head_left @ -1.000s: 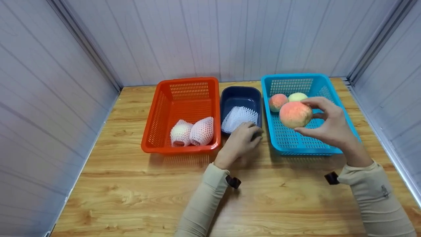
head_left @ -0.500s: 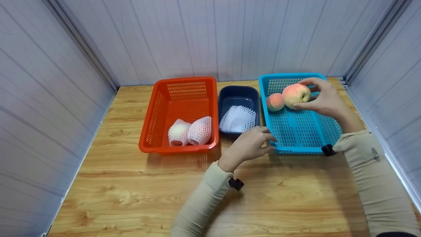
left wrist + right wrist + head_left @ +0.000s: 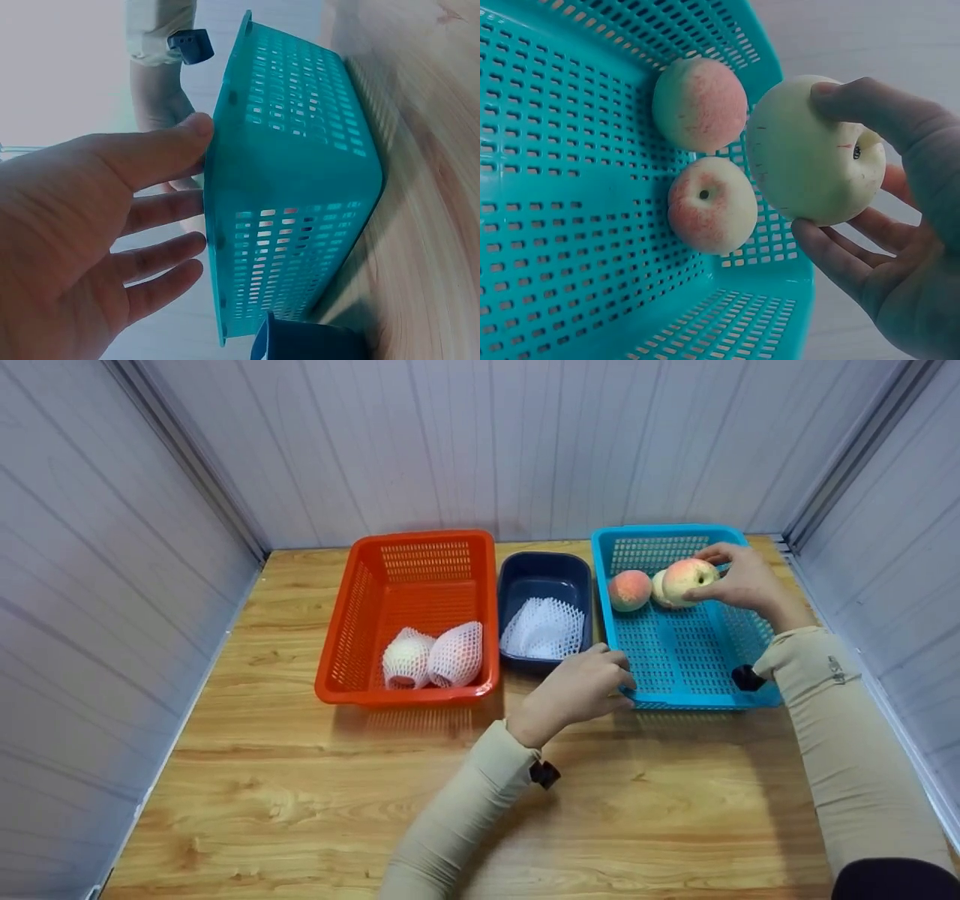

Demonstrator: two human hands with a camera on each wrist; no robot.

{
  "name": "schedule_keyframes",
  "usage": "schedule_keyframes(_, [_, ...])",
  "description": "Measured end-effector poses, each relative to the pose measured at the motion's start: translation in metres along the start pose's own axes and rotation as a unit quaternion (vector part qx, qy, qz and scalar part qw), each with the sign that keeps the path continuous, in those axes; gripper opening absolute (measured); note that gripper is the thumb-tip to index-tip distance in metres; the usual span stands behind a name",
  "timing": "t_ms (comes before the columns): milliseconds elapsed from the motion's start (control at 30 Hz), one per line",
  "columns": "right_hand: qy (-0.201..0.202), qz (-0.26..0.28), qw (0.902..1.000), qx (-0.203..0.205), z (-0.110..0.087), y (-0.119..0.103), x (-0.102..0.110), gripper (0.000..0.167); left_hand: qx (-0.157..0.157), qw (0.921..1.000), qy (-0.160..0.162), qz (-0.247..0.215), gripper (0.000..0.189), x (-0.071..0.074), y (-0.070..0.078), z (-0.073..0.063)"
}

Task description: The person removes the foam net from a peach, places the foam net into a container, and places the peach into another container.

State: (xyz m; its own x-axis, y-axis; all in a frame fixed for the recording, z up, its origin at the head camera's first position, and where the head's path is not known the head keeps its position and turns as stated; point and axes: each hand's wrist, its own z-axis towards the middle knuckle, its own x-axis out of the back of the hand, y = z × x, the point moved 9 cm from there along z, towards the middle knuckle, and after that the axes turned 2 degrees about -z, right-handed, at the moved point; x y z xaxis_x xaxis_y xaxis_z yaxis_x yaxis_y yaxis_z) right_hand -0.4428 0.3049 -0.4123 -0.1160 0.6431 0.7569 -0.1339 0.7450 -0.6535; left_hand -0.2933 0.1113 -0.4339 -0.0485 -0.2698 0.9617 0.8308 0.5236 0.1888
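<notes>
My right hand (image 3: 750,580) holds a peach (image 3: 806,154) between thumb and fingers, inside the far right part of the blue basket (image 3: 679,701). In the right wrist view two more peaches rest in that basket: a red-blushed peach (image 3: 705,105) and a paler peach (image 3: 724,210) with its stem hollow facing up. The held peach partly hides the paler one in the head view. My left hand (image 3: 581,682) is at the basket's near left corner. In the left wrist view its thumb (image 3: 176,146) touches the rim and its other fingers reach out fairly straight.
Left of the blue basket stands a dark blue tub (image 3: 545,559) with white foam netting (image 3: 546,630) in it. Further left, a red basket (image 3: 409,697) holds two peaches in foam nets (image 3: 455,655). Pale panel walls (image 3: 420,450) enclose the wooden table (image 3: 300,810).
My right hand has moved the peach back and then lower into the blue basket. My left hand has gone from beside the dark tub rightward to the blue basket's near corner.
</notes>
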Motion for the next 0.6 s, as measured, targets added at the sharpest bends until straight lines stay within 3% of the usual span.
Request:
schedule_keyframes(200, [-0.024, -0.03, 0.9992, -0.01, 0.006, 0.009, -0.006, 0.07, -0.05, 0.9984, 0.024, 0.006, 0.005, 0.001, 0.011, 0.004])
schedule_keyframes(267, [-0.031, -0.037, 0.9987, -0.014, 0.007, 0.012, -0.009, 0.069, -0.06, 0.9976, 0.034, 0.005, 0.009, 0.002, 0.014, 0.005])
schedule_keyframes(400, [-0.049, -0.05, 0.9974, -0.02, 0.01, 0.016, -0.019, 0.07, -0.059, 0.997, 0.049, -0.009, 0.023, 0.002, 0.015, 0.006])
schedule_keyframes(600, [-0.071, -0.076, 0.9943, -0.024, 0.014, 0.02, -0.038, 0.068, -0.039, 0.9967, 0.067, -0.025, 0.029, 0.003, 0.015, 0.005])
